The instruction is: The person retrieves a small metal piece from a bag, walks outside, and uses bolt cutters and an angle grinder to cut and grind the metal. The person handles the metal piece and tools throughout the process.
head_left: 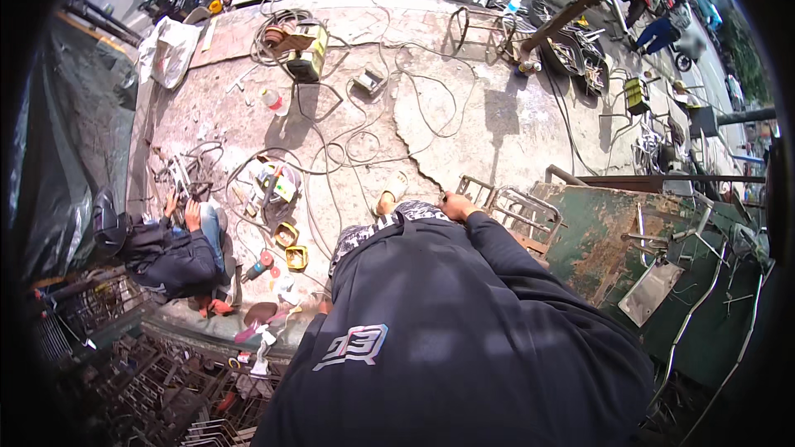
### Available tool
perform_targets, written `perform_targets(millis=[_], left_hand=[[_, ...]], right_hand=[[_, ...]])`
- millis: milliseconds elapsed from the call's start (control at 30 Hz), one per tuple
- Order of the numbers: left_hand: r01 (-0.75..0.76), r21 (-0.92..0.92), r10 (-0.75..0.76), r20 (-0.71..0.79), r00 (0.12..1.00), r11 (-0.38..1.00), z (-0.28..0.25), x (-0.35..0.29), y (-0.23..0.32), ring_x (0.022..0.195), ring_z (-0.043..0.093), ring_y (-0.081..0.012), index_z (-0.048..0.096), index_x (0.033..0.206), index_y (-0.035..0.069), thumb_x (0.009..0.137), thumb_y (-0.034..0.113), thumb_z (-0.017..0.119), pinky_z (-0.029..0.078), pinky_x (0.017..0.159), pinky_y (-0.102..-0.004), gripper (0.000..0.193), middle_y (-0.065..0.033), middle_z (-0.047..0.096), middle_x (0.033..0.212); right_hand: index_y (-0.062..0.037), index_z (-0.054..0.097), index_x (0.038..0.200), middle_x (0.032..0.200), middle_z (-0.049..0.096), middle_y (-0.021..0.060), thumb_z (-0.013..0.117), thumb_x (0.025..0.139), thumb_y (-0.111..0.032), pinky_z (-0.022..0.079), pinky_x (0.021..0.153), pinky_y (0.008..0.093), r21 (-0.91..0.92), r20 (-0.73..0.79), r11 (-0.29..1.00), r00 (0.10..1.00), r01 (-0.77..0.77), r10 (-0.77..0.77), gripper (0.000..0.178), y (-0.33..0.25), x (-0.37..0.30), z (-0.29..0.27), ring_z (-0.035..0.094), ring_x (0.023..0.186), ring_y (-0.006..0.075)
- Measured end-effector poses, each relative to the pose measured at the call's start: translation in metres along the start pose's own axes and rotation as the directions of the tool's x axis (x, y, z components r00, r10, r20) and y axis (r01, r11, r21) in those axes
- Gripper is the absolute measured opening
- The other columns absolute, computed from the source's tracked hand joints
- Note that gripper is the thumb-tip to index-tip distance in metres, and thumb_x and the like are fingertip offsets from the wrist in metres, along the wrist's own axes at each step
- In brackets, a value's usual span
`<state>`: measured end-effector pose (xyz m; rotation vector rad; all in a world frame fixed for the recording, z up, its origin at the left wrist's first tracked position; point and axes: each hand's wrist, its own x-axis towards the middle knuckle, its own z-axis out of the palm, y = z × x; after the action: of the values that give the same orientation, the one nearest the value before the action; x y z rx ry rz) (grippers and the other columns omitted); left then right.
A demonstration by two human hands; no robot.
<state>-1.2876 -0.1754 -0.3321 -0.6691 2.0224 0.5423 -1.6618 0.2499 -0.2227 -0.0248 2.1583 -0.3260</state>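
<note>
My right hand (455, 206) is beside my right thigh with its fingers curled closed. A small dark thing shows at the fingertips, too small to name. Just right of that hand lies a metal tube frame (520, 213) with bent bars. Of my left hand (325, 305) only a bit of skin shows past the dark sweatshirt (447, 323); its fingers are hidden. Nearest to it on the left are a white crumpled thing (286, 288) and an angle grinder (258, 266). Two yellow containers (291, 247) stand a little farther off.
A co-worker (178, 252) crouches at the left, hands on metal parts. Cables loop over the concrete around a yellow-black machine (309, 51) and a plastic bottle (274, 102). At the right stands a worn green table (580, 219) with metal tubes. Stacked metal frames (166, 381) fill the lower left.
</note>
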Motion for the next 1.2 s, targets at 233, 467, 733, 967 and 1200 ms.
perform_targets(millis=[233,467,733,967,1200], left_hand=[[-0.049,-0.172,0.014,-0.197,0.98,0.984,-0.179,0.12,0.152,0.103,0.067,-0.0499,0.071,0.114,-0.005,0.099,0.034,0.055,0.053,0.091,-0.0523,0.045,-0.0326,0.071,0.106],[-0.313,-0.506,0.223,-0.23,0.947,0.804,-0.381,0.235,0.427,0.045,0.063,-0.0247,0.049,0.108,-0.007,0.102,0.021,0.05,0.051,0.045,-0.0384,0.029,-0.018,0.068,0.072],[-0.328,-0.241,0.316,-0.089,0.945,0.913,-0.44,0.328,0.719,0.059,0.072,-0.0325,0.05,0.122,-0.014,0.1,0.022,0.05,0.058,0.055,-0.0444,0.042,-0.023,0.072,0.08],[-0.75,0.39,0.825,-0.047,0.563,0.535,-0.44,0.317,1.008,0.064,0.073,-0.0328,0.057,0.103,-0.006,0.097,0.028,0.049,0.058,0.069,-0.0451,0.035,-0.0165,0.074,0.072],[-0.912,0.107,0.917,0.007,0.399,0.396,-0.408,0.247,1.219,0.065,0.071,-0.0254,0.057,0.108,-0.003,0.103,0.028,0.054,0.053,0.063,-0.0399,0.032,-0.0153,0.073,0.077]], right_hand=[[0.0026,0.066,0.13,0.132,0.068,0.0208,0.059,0.094,-0.038,0.055,0.093,0.0474,0.032,0.279,0.999,0.96,-0.035,0.025,0.054,0.069,-0.005,-0.104,0.069,0.111,0.0385],[-0.004,0.059,0.096,0.089,0.064,0.0118,0.061,0.079,0.011,0.051,0.058,0.0326,0.498,0.103,-0.861,0.978,0.107,0.182,0.022,0.132,0.014,-0.053,0.065,0.076,0.0195],[-0.0032,0.053,0.103,0.082,0.058,0.0053,0.062,0.083,0.008,0.046,0.058,0.0307,0.605,0.077,-0.618,0.736,0.502,0.673,0.024,0.146,0.052,-0.148,0.06,0.069,0.0145],[0.0003,0.056,0.11,0.081,0.06,0.0005,0.07,0.087,0.0,0.044,0.059,0.0262,0.836,-0.051,-0.325,0.653,0.441,0.755,0.027,0.196,0.014,-0.288,0.055,0.069,0.0083],[0.0027,0.065,0.108,0.081,0.068,0.0103,0.08,0.081,-0.022,0.051,0.072,0.0339,0.966,-0.071,0.231,0.736,-0.117,0.673,0.039,0.307,-0.027,-0.421,0.064,0.075,0.0205]])
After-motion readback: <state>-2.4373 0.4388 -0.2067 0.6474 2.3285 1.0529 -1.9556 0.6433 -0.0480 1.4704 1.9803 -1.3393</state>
